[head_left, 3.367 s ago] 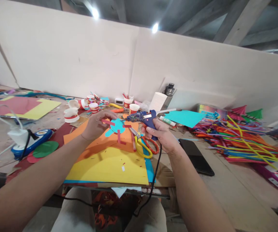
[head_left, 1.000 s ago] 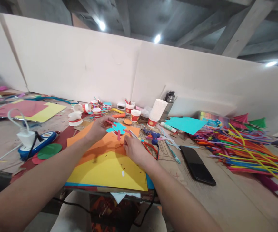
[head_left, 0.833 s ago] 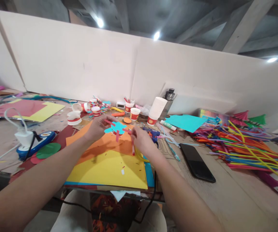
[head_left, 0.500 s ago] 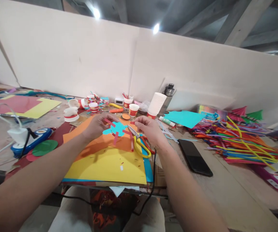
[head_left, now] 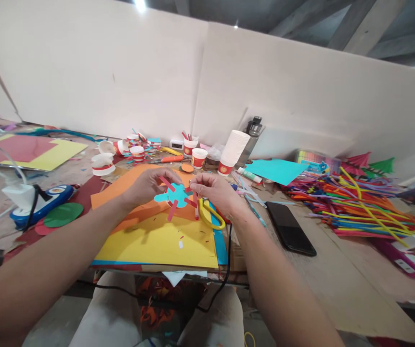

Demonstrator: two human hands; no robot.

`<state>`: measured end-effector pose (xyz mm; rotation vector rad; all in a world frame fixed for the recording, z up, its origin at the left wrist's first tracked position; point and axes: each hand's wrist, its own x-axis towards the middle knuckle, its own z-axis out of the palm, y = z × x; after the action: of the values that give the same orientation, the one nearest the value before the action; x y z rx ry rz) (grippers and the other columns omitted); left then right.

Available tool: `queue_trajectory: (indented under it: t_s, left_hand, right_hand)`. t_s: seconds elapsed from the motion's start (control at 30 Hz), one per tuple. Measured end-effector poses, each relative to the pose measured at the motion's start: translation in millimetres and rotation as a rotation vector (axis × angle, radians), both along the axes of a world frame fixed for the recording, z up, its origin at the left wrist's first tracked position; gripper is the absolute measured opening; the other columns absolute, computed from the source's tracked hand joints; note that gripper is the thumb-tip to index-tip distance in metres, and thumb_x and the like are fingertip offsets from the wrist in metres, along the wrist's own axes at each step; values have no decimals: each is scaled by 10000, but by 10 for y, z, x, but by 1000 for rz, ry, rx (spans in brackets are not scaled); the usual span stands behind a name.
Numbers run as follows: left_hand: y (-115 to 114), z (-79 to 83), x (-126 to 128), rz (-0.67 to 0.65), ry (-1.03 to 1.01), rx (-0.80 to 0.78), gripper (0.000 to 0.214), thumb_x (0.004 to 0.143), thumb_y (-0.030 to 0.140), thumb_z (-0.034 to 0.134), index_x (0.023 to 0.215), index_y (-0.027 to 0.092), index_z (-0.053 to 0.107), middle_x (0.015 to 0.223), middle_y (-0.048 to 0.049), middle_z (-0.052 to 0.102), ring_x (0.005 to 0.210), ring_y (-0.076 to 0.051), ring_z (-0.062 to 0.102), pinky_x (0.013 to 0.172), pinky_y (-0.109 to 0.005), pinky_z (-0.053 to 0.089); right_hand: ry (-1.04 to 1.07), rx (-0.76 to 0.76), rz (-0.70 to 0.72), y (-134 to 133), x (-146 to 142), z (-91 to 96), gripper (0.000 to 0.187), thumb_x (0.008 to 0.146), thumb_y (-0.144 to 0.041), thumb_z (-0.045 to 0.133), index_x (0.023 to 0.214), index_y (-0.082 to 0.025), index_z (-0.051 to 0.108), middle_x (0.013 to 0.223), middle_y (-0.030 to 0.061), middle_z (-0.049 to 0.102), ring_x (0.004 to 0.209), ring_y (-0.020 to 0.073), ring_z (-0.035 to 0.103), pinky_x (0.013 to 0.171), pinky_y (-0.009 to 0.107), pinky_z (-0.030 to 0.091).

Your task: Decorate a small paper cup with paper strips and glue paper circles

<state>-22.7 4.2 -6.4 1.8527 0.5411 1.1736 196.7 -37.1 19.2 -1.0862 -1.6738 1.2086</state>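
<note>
Near the centre of the frame, a blue disc (head_left: 178,197) with a rounded tab pointing left is held over the orange paper (head_left: 115,190), in the fingers of the left hand (head_left: 153,185), which are closed on its upper edge. The right hand (head_left: 213,190) comes in from the right, thumb and fingers drawn narrow in a pinch at the disc's upper right, on what looks like the end of a fourth strip (head_left: 188,189). Three red strips (head_left: 172,210) already stick out from the disc, at its upper left, bottom and lower right, so that part seems done. The fourth appears to be only now at its place; whether it is fastened cannot be told, as the fingertips cover the join. Fixing it looks like what is left around the rim, though the pictures set no final count. Below and right of the disc, the scissors (head_left: 216,224) show a yellow handle beside the right hand. Yellow paper (head_left: 157,253) fills the lower centre, and more thin strips stand in a cup (head_left: 190,146) at upper centre.
</note>
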Motion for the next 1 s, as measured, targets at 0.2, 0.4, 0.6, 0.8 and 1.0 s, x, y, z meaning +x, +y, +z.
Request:
queue_trajectory:
  t_s: [0.2,0.4,0.6,0.8,1.0]
  left_hand:
    - [-21,15,16,8,31,-7,236,626,298,836,796,168,738,856,-94,724,794,-233,675,751,-350,523]
    - [-23,10,19,8,39,34,204,635,281,816,792,177,738,831,-82,734,781,-228,689,732,-344,541]
    - [-13,-5,22,2,41,43,226,641,304,826,805,174,741,829,-91,739,770,-225,692,715,-334,549]
    - [5,-37,19,-8,39,52,264,633,340,839,815,180,737,832,-86,735,765,-217,691,710,-326,550]
    - [-25,-6,27,-8,36,23,242,622,306,838,800,178,738,818,-84,729,754,-217,681,706,-329,541]
  right_hand:
    - [-12,-47,28,-15,-16,4,211,771,-388,702,758,-190,631,762,-16,684,467,82,559,454,231,405]
    - [-49,-23,-7,-32,-44,11,158,797,-323,672,742,-180,636,696,-15,680,502,90,580,486,217,424]
    - [-84,12,-44,-57,-63,44,121,786,-268,680,718,-177,642,665,-22,644,545,87,582,486,195,420]
    - [-81,12,-29,-34,-63,20,102,778,-245,682,717,-179,635,683,-16,643,593,91,599,507,188,438]
    - [-92,48,-31,2,-50,-33,133,781,-301,682,745,-179,642,700,-12,647,612,96,591,541,206,435]
